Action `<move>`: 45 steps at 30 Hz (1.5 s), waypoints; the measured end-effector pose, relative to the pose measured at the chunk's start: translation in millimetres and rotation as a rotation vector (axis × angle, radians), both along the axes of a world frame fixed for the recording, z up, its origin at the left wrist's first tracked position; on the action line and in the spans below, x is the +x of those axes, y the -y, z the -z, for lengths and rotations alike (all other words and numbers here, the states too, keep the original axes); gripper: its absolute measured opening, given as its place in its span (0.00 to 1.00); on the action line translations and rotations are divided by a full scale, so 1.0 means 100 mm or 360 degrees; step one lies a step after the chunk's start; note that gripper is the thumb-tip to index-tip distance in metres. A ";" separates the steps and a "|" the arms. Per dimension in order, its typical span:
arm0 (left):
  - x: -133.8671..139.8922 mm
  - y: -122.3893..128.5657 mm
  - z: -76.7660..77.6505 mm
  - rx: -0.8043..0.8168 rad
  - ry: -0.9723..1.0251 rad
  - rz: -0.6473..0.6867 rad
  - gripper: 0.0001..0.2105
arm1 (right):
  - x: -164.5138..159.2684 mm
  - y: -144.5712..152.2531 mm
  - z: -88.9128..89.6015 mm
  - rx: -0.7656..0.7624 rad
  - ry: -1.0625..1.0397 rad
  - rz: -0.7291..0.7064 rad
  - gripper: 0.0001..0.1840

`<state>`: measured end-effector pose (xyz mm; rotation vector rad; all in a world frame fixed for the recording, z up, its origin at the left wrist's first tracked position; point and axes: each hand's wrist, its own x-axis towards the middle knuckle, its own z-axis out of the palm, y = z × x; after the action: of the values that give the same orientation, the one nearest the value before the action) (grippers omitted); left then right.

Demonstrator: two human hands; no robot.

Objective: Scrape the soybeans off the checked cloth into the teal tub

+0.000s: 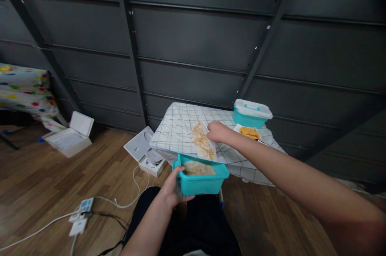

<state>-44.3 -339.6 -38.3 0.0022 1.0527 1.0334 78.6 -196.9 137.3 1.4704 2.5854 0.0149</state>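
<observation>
My left hand [173,187] grips the left end of an open teal plastic box [203,185], thumb over the rim and fingers beneath. The box is above my lap, by the front edge of the table, and pale grains [199,168] lie inside it. Over the table, my right hand [218,132] is closed on a thin, whitish flat piece [212,147] that stands on edge; its exact kind is unclear. Along the left side of that piece, yellow kernels [199,137] mixed with finer pale grains are spread in a band on the checked tablecloth [177,123].
A teal box with a white lid [253,112] stands at the table's back right, an orange cloth [249,132] before it. Open white cartons [68,141], a power strip [83,209] and cables lie on the wooden floor at left. A dark panelled wall [193,39] rises behind.
</observation>
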 end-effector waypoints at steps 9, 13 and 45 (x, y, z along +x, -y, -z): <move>0.02 0.02 0.03 0.0000 0.0011 -0.0008 0.21 | 0.08 0.09 -0.01 0.0168 -0.0098 -0.0001 0.16; 0.02 0.03 0.05 -0.0007 0.0032 -0.0042 0.20 | 0.31 0.08 -0.05 0.0288 -0.0184 -0.0061 0.18; 0.10 0.06 -0.03 0.0042 0.0032 -0.0024 0.20 | 0.96 -0.09 0.64 0.0249 -0.0679 -0.0767 0.24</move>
<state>-34.7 -346.0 -35.0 0.0051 1.0220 1.0585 174.7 -188.2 73.0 0.9285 3.2969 -0.0419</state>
